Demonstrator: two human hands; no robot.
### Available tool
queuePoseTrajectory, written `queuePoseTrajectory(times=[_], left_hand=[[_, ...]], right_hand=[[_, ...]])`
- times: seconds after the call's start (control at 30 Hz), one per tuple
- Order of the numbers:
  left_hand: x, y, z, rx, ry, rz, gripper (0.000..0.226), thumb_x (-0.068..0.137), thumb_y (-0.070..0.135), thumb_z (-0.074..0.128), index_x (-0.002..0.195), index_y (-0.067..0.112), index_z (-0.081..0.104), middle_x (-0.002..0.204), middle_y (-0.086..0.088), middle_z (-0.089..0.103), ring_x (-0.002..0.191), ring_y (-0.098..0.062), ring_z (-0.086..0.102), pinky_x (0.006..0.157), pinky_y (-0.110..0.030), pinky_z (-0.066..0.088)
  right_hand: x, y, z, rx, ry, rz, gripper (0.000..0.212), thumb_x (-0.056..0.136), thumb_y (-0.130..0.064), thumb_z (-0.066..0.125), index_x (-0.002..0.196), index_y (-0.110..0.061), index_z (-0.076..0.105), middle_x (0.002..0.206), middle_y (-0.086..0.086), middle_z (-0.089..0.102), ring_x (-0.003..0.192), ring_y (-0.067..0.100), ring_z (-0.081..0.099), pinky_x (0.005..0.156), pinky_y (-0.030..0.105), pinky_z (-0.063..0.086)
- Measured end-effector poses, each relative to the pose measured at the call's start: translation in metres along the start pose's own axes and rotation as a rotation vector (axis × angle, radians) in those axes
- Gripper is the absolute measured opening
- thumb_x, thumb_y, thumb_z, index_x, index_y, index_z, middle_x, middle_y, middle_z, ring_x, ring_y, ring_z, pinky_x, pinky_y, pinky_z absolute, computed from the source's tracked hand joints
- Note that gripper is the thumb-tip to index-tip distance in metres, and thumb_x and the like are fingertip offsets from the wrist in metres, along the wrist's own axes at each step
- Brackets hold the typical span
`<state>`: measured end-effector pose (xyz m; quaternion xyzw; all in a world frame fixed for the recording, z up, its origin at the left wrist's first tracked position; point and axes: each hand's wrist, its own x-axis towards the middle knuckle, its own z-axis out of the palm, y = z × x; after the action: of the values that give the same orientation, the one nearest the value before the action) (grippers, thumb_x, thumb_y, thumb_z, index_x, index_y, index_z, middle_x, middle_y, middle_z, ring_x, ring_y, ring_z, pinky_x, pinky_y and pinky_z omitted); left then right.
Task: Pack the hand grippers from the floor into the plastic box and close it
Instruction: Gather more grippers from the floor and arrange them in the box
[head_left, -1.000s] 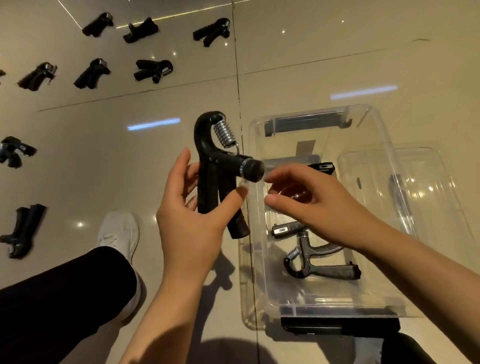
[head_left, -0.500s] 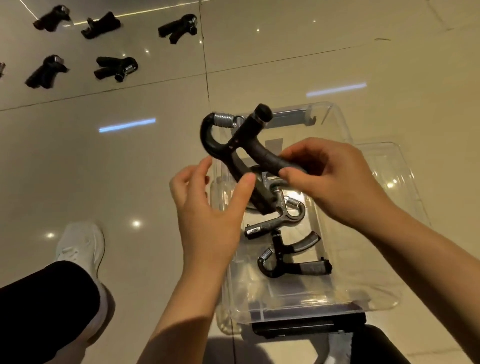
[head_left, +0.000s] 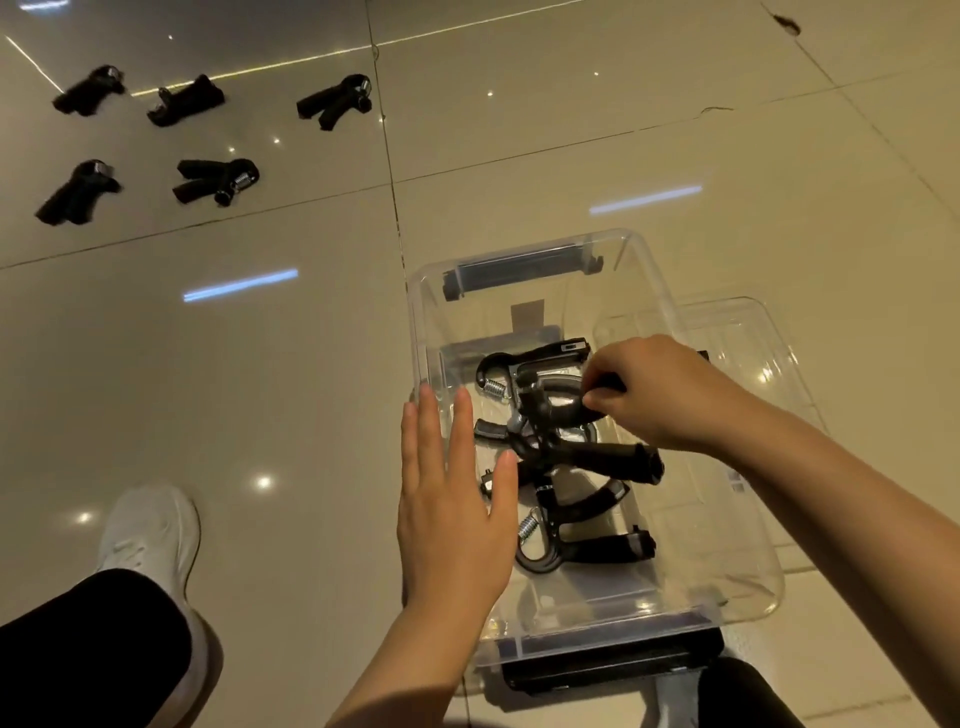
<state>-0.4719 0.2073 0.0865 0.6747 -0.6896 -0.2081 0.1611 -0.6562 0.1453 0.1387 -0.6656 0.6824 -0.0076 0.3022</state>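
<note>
the packing is partly done, by my reading: several hand grippers already lie tangled inside the clear plastic box (head_left: 524, 249), and the right hand (head_left: 660, 389) is down in the box with its fingers curled, pinching the handle of the topmost gripper (head_left: 550, 400) as it sits on the pile. the left hand (head_left: 452, 499) hovers flat over the box's left wall, fingers straight and holding nothing. five more grippers (head_left: 218, 182) wait on the tiled floor (head_left: 260, 389), well apart at the upper left, so more trips remain. the clear lid (head_left: 737, 332) lies behind the box on the right, not yet fitted. a white shoe (head_left: 150, 535) sits near the box's left.
</note>
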Motion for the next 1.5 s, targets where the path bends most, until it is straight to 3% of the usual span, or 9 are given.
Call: queuePoseTrajectory(times=[0.2, 0.4, 0.6, 0.73, 0.87, 1.07, 1.17, 1.3, 1.5], left_hand=[[0.001, 0.002, -0.001, -0.033, -0.018, -0.012, 0.055, 0.093, 0.047, 0.034, 0.145, 0.037, 0.016, 0.155, 0.016, -0.012, 0.139, -0.001, -0.017, 0.106, -0.024, 0.001], [0.001, 0.000, 0.000, -0.047, 0.009, 0.003, 0.051, 0.094, 0.050, 0.028, 0.143, 0.037, 0.021, 0.155, 0.017, -0.008, 0.139, 0.001, -0.015, 0.102, -0.019, -0.004], [0.002, 0.000, 0.000, -0.086, 0.020, 0.001, 0.054, 0.091, 0.053, 0.020, 0.143, 0.038, 0.022, 0.155, 0.017, -0.005, 0.139, 0.003, -0.014, 0.095, -0.007, -0.008], [0.002, 0.000, -0.001, -0.129, 0.029, -0.008, 0.055, 0.091, 0.052, 0.019, 0.142, 0.037, 0.026, 0.155, 0.017, 0.000, 0.139, 0.003, -0.010, 0.093, -0.002, -0.007], [0.002, 0.001, -0.001, -0.140, 0.025, -0.015, 0.054, 0.091, 0.051, 0.020, 0.142, 0.037, 0.026, 0.155, 0.016, 0.001, 0.140, 0.001, -0.008, 0.094, -0.004, -0.007], [0.002, 0.001, -0.001, -0.132, 0.017, -0.022, 0.054, 0.091, 0.051, 0.019, 0.143, 0.037, 0.026, 0.155, 0.016, 0.001, 0.140, 0.000, -0.007, 0.099, -0.010, -0.004], [0.002, 0.001, -0.001, -0.130, 0.016, -0.023, 0.055, 0.090, 0.051, 0.018, 0.143, 0.038, 0.025, 0.155, 0.017, 0.001, 0.140, 0.000, -0.007, 0.098, -0.011, -0.004], [0.002, 0.001, 0.000, -0.136, 0.021, -0.023, 0.055, 0.090, 0.052, 0.019, 0.143, 0.037, 0.025, 0.155, 0.017, 0.002, 0.140, 0.000, -0.005, 0.099, -0.011, -0.003], [0.002, 0.002, 0.000, -0.146, 0.028, -0.033, 0.054, 0.090, 0.051, 0.020, 0.142, 0.037, 0.027, 0.155, 0.017, 0.004, 0.141, -0.001, -0.003, 0.093, -0.004, -0.004]], right_hand=[[0.002, 0.003, 0.008, -0.079, -0.326, -0.049, 0.022, 0.093, -0.023, 0.054, 0.111, -0.016, 0.064, 0.106, 0.001, 0.062, 0.093, 0.015, 0.056, 0.080, 0.027, 0.046], [0.016, 0.005, 0.053, -0.233, -0.588, -0.057, 0.025, 0.091, -0.014, 0.051, 0.112, -0.010, 0.064, 0.110, 0.006, 0.064, 0.096, 0.020, 0.059, 0.078, 0.029, 0.047], [0.018, 0.015, 0.082, -0.564, -0.474, -0.122, 0.024, 0.091, -0.011, 0.045, 0.110, -0.009, 0.060, 0.110, 0.007, 0.061, 0.098, 0.025, 0.057, 0.072, 0.030, 0.043], [0.013, 0.026, 0.108, -0.645, -0.480, -0.236, 0.040, 0.090, -0.038, 0.054, 0.124, -0.016, 0.056, 0.119, 0.006, 0.057, 0.109, 0.026, 0.053, 0.086, 0.036, 0.048], [0.012, 0.032, 0.111, -0.630, -0.535, -0.233, 0.057, 0.084, -0.047, 0.062, 0.129, -0.016, 0.045, 0.123, 0.007, 0.054, 0.113, 0.025, 0.051, 0.083, 0.035, 0.044], [0.011, 0.023, 0.111, -0.680, -0.602, -0.233, 0.065, 0.079, -0.041, 0.071, 0.130, -0.012, 0.043, 0.120, 0.008, 0.057, 0.109, 0.028, 0.055, 0.083, 0.037, 0.046], [0.011, 0.018, 0.108, -0.749, -0.577, -0.270, 0.052, 0.083, -0.031, 0.069, 0.126, -0.011, 0.049, 0.116, 0.007, 0.059, 0.104, 0.027, 0.058, 0.073, 0.034, 0.044], [0.015, 0.018, 0.105, -0.880, -0.484, -0.364, 0.026, 0.096, -0.027, 0.048, 0.116, -0.014, 0.058, 0.110, 0.003, 0.062, 0.092, 0.024, 0.059, 0.062, 0.029, 0.041], [0.020, 0.028, 0.106, -0.962, -0.459, -0.432, 0.036, 0.096, -0.013, 0.047, 0.130, -0.022, 0.053, 0.114, 0.002, 0.062, 0.104, 0.024, 0.060, 0.070, 0.030, 0.043]])
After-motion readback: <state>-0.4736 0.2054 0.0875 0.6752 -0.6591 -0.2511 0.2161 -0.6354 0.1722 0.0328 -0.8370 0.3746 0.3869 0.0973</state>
